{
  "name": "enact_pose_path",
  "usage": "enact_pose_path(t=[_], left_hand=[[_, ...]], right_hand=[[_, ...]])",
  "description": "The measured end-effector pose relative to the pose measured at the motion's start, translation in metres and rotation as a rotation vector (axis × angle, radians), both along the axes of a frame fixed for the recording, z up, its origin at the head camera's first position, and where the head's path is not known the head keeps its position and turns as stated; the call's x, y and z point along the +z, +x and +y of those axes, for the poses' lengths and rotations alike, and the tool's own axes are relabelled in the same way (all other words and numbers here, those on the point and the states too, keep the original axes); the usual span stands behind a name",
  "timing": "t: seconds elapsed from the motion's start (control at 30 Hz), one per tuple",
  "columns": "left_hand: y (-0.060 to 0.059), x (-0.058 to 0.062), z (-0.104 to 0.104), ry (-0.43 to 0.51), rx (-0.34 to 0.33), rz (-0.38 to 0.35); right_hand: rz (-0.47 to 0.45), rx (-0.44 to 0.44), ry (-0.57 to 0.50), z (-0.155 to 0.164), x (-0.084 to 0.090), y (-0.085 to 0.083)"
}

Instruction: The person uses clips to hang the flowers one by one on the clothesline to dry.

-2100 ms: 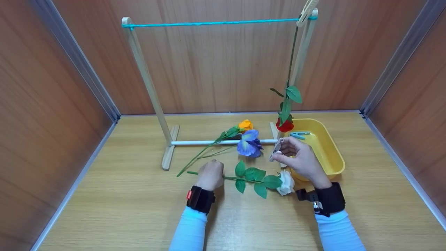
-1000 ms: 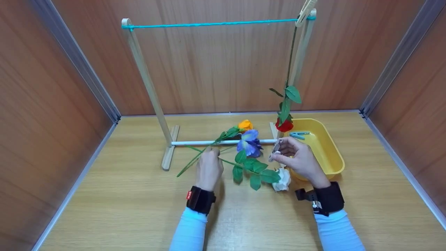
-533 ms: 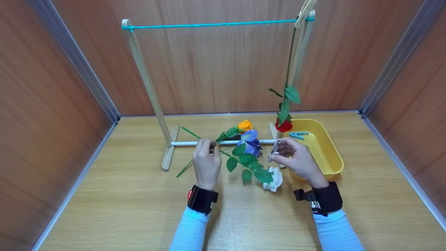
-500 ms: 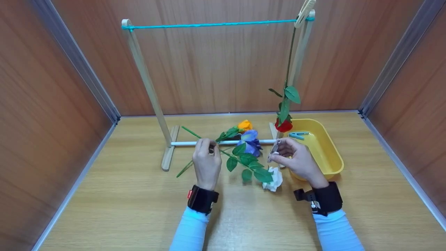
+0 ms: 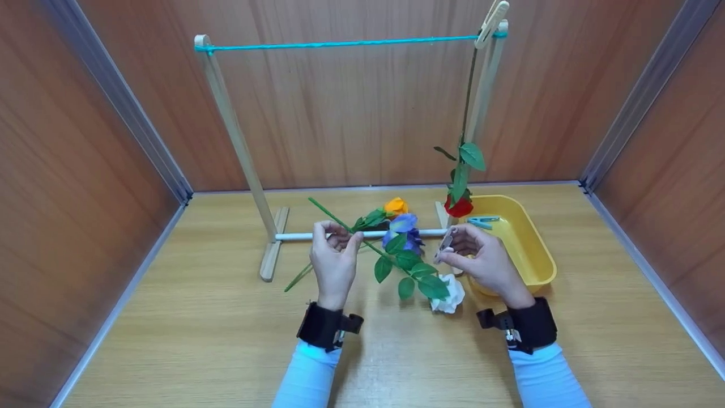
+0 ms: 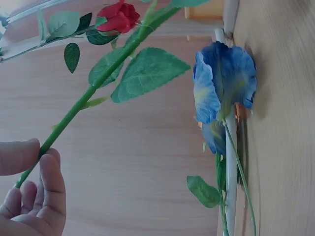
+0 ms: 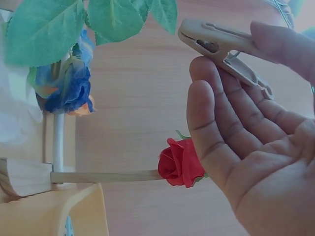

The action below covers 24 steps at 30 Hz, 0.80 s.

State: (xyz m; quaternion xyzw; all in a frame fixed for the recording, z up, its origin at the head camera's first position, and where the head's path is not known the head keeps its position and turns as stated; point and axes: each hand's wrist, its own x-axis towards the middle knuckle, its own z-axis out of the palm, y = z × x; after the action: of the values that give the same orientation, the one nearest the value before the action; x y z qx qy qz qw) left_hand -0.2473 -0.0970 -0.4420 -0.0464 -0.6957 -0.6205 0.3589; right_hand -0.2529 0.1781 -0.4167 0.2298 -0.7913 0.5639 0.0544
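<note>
3 wood-grain walls [image 5: 340, 124] round a pale wood table [image 5: 198, 351] in the head view. left hand [image 5: 334, 266] pinches the white rose [image 5: 408, 260] by its green stem [image 5: 325, 211] over the table, ruffled bloom [image 5: 450, 294] at the low end; right hand [image 5: 487, 258] grips 1 beige clothespin [image 5: 444, 246]. 4 flowers total: that rose, 1 orange flower [image 5: 396, 206], 1 purple-blue flower [image 5: 403, 224], 1 red rose [image 5: 459, 206] hanging off the teal cord [image 5: 340, 44] by a 2nd clothespin [image 5: 491, 24]. left wrist: thumb and finger on that nubby stem. right wrist: beige clothespin between thumb and fingers, 1 yellow tray [image 7: 91, 211].
</note>
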Motion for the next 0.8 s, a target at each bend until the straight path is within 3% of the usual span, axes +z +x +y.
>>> enact_pose_path(t=[0.17,0.33,0.57,0.8], left_hand=[[0.001,0.005,0.002,0.026,-0.064,-0.034],[-0.001,0.015,0.008,-0.014,-0.095,-0.024],[-0.007,0.04,0.017,-0.094,-0.161,-0.014],[-0.015,0.066,0.028,-0.236,-0.19,0.056]], right_hand=[[0.01,-0.005,-0.01,0.003,0.002,0.001],[0.014,0.001,-0.015,0.005,0.009,0.002],[0.094,0.02,-0.009,0.005,0.034,0.0],[0.173,0.041,0.01,0.006,0.058,-0.005]])
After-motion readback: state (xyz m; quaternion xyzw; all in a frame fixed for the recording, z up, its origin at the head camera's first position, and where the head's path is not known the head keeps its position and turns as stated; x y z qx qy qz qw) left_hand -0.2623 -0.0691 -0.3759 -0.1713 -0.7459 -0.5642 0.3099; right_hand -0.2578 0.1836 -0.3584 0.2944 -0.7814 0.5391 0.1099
